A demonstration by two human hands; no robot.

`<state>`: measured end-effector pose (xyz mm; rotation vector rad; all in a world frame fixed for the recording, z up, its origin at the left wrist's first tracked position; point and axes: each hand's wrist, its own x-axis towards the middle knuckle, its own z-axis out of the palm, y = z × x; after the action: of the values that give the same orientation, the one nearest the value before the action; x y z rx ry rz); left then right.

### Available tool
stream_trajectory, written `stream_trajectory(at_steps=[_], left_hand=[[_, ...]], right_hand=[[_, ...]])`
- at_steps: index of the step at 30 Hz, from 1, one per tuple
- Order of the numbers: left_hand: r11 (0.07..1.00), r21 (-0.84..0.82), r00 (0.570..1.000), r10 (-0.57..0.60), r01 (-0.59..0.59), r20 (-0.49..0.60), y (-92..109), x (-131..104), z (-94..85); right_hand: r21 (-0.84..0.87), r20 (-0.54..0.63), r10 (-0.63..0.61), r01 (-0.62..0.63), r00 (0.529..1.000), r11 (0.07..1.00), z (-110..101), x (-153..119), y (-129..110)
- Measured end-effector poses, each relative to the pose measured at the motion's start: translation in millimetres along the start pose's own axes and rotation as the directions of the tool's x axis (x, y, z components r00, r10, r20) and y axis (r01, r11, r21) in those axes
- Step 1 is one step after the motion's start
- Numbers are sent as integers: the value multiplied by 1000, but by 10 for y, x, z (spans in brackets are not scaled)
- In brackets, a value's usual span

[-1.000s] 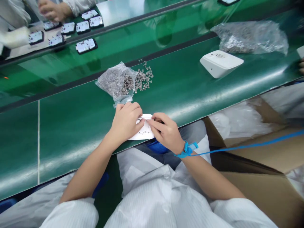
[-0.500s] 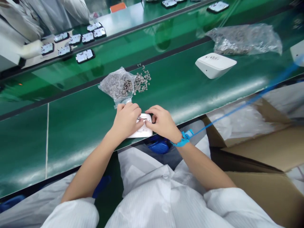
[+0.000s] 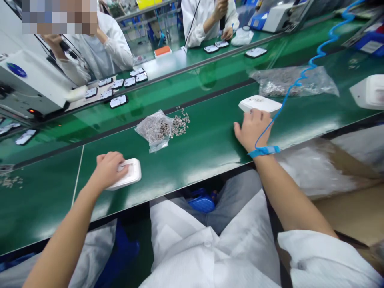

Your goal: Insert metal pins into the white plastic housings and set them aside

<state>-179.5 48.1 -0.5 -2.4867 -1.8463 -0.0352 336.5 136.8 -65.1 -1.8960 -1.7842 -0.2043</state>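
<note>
At the left, my left hand (image 3: 109,170) is closed on a white plastic housing (image 3: 134,171) resting on the green work surface (image 3: 204,152). My right hand (image 3: 254,130), with a blue strap on its wrist, has its fingers apart and reaches the near edge of a second white housing (image 3: 259,103); its fingertips overlap that edge. Between the hands lies a clear bag (image 3: 153,127) of small metal parts, some spilled at its right side (image 3: 180,123).
A larger bag of metal parts (image 3: 295,82) lies at the back right, near another white housing (image 3: 372,92). A blue coiled cord (image 3: 322,50) runs to my right wrist. Across the line, two people sit by black-and-white units (image 3: 118,101). Small parts (image 3: 10,181) lie far left.
My left hand has moved left with the white housing. My right hand has left it and moved right to the second housing. The view has tilted up, showing more of the people opposite.
</note>
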Motion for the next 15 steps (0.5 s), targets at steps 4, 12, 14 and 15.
stream_trajectory(at_steps=[4,12,14,15], left_hand=[[995,-28,991,-102,100,-91,-630,-91,-148],[966,-148,735,-257,211,-628,274,453,-19],[988,-154,795,-90,-4,-599,849,694,184],[980,-174,807,-26,-96,-589,1109,801,278]], right_hand=[[-119,-72,139,-147,988,982,104,200,329],[-135,-83,-23,11,996,991,40,-271,-90],[-108,-90,-142,132,986,985,-62,-557,-352],[-87,-92,-215,207,972,974,-119,-693,-482]])
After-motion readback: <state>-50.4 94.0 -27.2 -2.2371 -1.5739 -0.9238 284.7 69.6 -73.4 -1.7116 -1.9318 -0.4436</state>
